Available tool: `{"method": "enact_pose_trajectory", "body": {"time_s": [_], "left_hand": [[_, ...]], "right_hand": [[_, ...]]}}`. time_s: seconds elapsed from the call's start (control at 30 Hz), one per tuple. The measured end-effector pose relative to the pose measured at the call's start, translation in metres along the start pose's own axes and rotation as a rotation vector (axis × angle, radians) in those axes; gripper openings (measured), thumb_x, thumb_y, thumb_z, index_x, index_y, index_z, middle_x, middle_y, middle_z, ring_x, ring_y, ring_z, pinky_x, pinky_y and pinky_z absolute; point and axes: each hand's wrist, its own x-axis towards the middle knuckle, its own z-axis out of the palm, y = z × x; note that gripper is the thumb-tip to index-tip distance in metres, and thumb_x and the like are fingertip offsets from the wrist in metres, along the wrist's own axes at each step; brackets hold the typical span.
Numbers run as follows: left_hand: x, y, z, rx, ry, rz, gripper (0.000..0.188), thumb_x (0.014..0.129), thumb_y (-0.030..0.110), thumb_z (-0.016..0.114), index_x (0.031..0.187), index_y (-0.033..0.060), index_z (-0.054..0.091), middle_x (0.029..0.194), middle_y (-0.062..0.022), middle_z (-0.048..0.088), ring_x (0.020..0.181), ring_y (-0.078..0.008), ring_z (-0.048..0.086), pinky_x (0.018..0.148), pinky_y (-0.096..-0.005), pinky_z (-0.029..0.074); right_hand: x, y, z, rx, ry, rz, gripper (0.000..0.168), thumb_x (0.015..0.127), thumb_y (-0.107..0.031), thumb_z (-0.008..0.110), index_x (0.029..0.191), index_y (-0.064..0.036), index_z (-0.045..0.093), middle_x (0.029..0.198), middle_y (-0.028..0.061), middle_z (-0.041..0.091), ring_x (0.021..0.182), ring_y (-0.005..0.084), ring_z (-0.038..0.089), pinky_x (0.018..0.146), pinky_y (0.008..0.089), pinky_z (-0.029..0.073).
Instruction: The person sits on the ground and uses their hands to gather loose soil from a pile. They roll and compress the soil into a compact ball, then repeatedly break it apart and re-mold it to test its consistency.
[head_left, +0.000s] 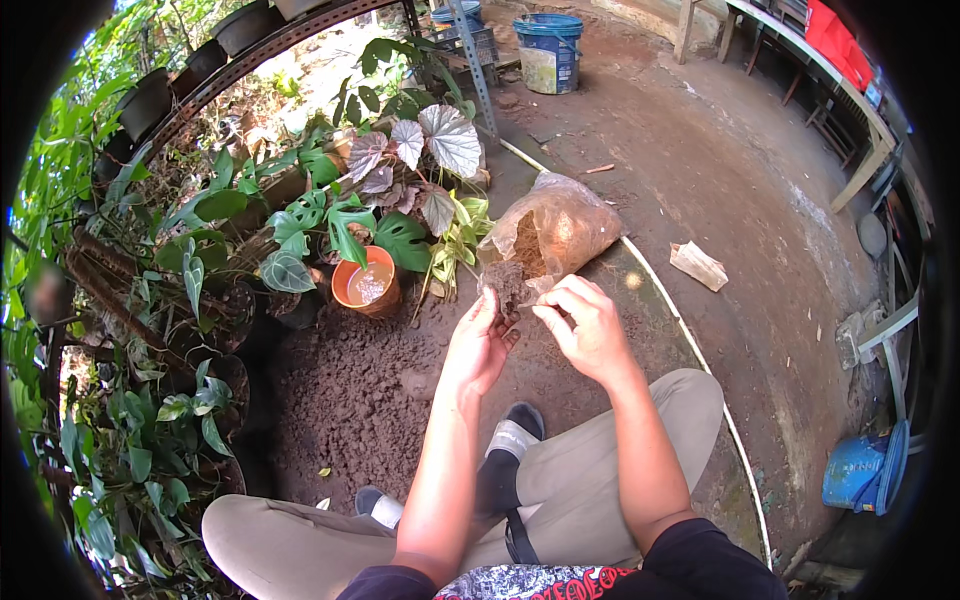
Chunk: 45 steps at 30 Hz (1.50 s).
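My left hand (480, 341) holds a dark clump of soil (507, 283), its fingers curled under and around it. Close on the right, my right hand (589, 326) has thumb and forefinger pinched together beside the clump; whether something thin is between the fingertips cannot be made out. Just beyond both hands lies a clear plastic bag (581, 217) on its side, its mouth towards me. Brown coir-like fibre (529, 246) shows inside that mouth. Loose dark soil (360, 397) is spread on the ground to the left of my forearms.
An orange pot (360, 283) with water stands beyond the soil. Potted foliage (300, 225) crowds the left side. A pale hose (686, 334) curves along the right. A wood piece (698, 265) lies past it. Blue buckets (548, 56) and a bench (825, 64) stand farther off.
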Motion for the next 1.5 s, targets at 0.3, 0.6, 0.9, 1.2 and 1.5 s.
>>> {"method": "enact_pose_trajectory", "body": {"time_s": [0.3, 0.6, 0.9, 1.2, 1.5], "left_hand": [[-0.005, 0.004, 0.009, 0.042, -0.066, -0.027, 0.037, 0.108, 0.048, 0.051, 0.134, 0.0235, 0.062, 0.134, 0.0003, 0.068, 0.109, -0.0151, 0.053, 0.109, -0.0467, 0.031], [-0.005, -0.002, 0.007, 0.020, -0.128, -0.002, 0.037, 0.110, 0.042, 0.048, 0.139, 0.0231, 0.060, 0.138, -0.0010, 0.066, 0.118, -0.0182, 0.050, 0.112, -0.0489, 0.029], [-0.006, -0.005, 0.017, -0.091, -0.007, 0.049, 0.028, 0.108, 0.041, 0.056, 0.112, 0.0160, 0.068, 0.113, -0.0005, 0.070, 0.115, -0.0186, 0.058, 0.105, -0.0467, 0.040], [-0.004, -0.005, 0.016, 0.013, -0.060, -0.004, 0.031, 0.107, 0.041, 0.060, 0.121, 0.0144, 0.065, 0.110, 0.0019, 0.068, 0.101, -0.0115, 0.060, 0.088, -0.0330, 0.044], [-0.006, -0.011, 0.016, -0.005, -0.066, -0.048, 0.030, 0.105, 0.045, 0.061, 0.114, 0.0163, 0.065, 0.110, 0.0026, 0.065, 0.107, -0.0144, 0.058, 0.091, -0.0366, 0.043]], "right_hand": [[-0.019, 0.050, -0.036, -0.164, 0.015, 0.335, 0.021, 0.089, -0.003, 0.072, 0.110, -0.002, 0.075, 0.103, 0.0167, 0.073, 0.087, 0.0314, 0.072, 0.081, 0.0375, 0.057], [0.001, 0.012, -0.021, 0.045, 0.080, 0.262, 0.017, 0.090, -0.009, 0.077, 0.105, -0.001, 0.076, 0.100, 0.0073, 0.072, 0.084, 0.0139, 0.069, 0.072, 0.0291, 0.055], [0.000, -0.016, 0.011, 0.136, 0.163, 0.156, 0.027, 0.082, -0.009, 0.085, 0.109, -0.008, 0.080, 0.104, 0.0062, 0.069, 0.075, 0.0148, 0.067, 0.065, 0.0291, 0.055], [-0.005, -0.008, 0.019, 0.074, 0.244, 0.008, 0.023, 0.083, -0.006, 0.082, 0.105, -0.007, 0.080, 0.096, 0.0066, 0.070, 0.081, 0.0216, 0.071, 0.071, 0.0343, 0.057], [0.002, -0.013, 0.011, -0.148, 0.265, -0.094, 0.010, 0.087, -0.007, 0.076, 0.095, -0.004, 0.071, 0.090, 0.0087, 0.068, 0.079, 0.0283, 0.071, 0.069, 0.0386, 0.056]]}}
